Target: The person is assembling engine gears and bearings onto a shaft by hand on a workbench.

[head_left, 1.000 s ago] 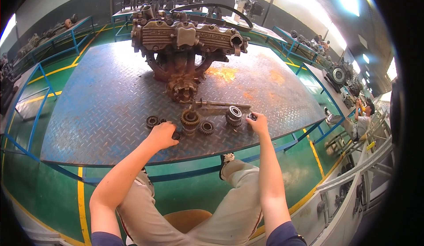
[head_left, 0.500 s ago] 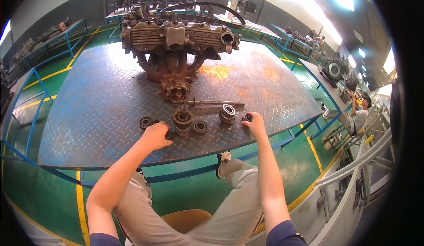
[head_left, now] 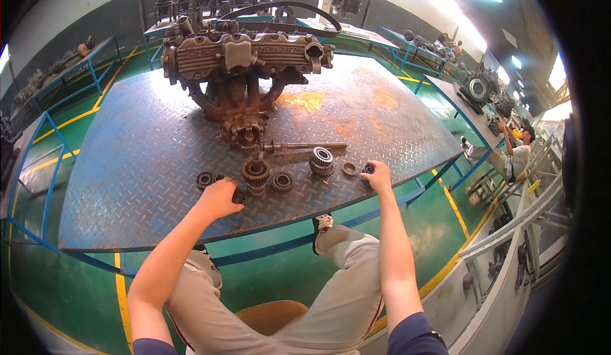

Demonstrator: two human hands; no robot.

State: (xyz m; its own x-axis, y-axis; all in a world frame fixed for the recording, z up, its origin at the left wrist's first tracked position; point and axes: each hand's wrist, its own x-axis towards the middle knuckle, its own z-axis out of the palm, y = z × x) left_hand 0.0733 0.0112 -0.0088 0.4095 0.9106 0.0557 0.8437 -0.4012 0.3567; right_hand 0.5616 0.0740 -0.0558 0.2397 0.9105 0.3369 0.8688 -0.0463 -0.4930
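My left hand (head_left: 217, 200) rests low over the near left of the steel-topped table, fingers curled, with a small dark round part (head_left: 238, 196) between thumb and fingers. A small gear (head_left: 204, 179) lies just beyond it. To its right stands a brownish stacked gear (head_left: 256, 173), beside a flat toothed gear ring (head_left: 282, 181). My right hand (head_left: 379, 178) pinches a small dark ring (head_left: 369, 169) at the tabletop. Left of that hand, a plain metal ring (head_left: 349, 169) lies flat, and beyond it stands a double gear (head_left: 321, 160) with a bright toothed top.
An engine (head_left: 248, 59) stands at the table's far left middle. A long metal shaft (head_left: 305, 145) lies between it and the gears. The diamond-plate tabletop (head_left: 153, 164) has a blue frame. Another person (head_left: 519, 154) sits at a bench on the right.
My right hand has shifted right with a dark ring in its fingers, and a plain ring now shows flat where it was. The view has moved slightly; my left hand stays by the gears.
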